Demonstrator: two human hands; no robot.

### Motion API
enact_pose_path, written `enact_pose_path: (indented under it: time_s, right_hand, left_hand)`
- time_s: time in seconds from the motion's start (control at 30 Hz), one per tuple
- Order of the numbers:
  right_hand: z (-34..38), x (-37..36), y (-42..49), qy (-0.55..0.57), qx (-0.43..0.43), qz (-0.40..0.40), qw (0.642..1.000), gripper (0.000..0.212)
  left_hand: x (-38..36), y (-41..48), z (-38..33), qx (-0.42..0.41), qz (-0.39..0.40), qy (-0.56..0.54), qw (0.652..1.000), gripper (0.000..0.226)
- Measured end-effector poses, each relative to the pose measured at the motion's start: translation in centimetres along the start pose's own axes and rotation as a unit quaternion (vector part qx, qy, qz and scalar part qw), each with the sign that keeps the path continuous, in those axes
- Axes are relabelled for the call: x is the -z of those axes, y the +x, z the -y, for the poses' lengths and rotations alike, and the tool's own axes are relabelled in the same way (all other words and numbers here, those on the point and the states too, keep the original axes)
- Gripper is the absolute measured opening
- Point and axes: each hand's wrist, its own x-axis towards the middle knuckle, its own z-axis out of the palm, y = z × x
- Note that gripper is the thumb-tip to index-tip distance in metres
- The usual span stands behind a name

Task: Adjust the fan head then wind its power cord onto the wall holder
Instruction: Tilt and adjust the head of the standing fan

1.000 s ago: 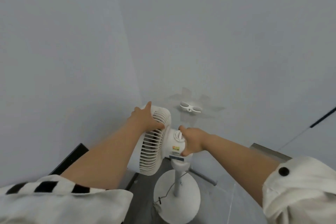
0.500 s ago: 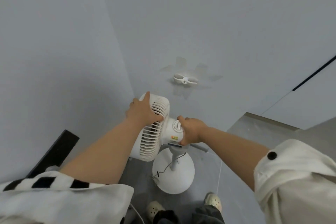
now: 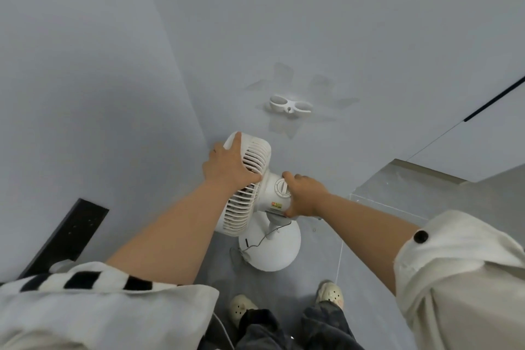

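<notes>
We hold the fan head (image 3: pixel 257 150), standing near the floor's corner: left hand (image 3: pixel 230 165) curled over its top, right hand (image 3: pixel 305 199) gripping its rear. The wall holder (image 3: pixel 289 104) lies beyond, nearer our right hand.

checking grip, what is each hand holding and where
Left hand grips the fan grille at its top rim; right hand grips the motor housing behind it.

The grille (image 3: pixel 241 207) under the left hand (image 3: pixel 228 167) is ribbed white plastic; the housing (image 3: pixel 272 202) in the right hand (image 3: pixel 305 197) is smooth plastic (slightly glossy). Above the grip, the holder (image 3: pixel 289 105) is plastic, the wall (image 3: pixel 341 23) matt.
</notes>
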Motion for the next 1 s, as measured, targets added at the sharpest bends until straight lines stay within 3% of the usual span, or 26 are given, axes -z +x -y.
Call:
enact_pose_path:
  time_s: [0.57, 0.8, 1.0]
  right_hand:
    - [-1.2, -0.9, 2.3, 0.005, -0.002, 0.003, 1.000, 0.084]
    - [-1.1, 0.3, 2.7, 0.031, -0.020, 0.066, 0.997, 0.102]
    - [-2.0, 1.1, 2.0, 0.031, -0.033, 0.094, 0.995, 0.091]
  left_hand:
    - [-1.9, 2.3, 0.1, 0.013, 0.011, -0.015, 1.000, 0.109]
    - [-3.3, 1.9, 0.4, 0.004, -0.017, 0.076, 0.997, 0.095]
    - [-3.5, 1.5, -0.2, -0.013, -0.046, 0.121, 0.992, 0.077]
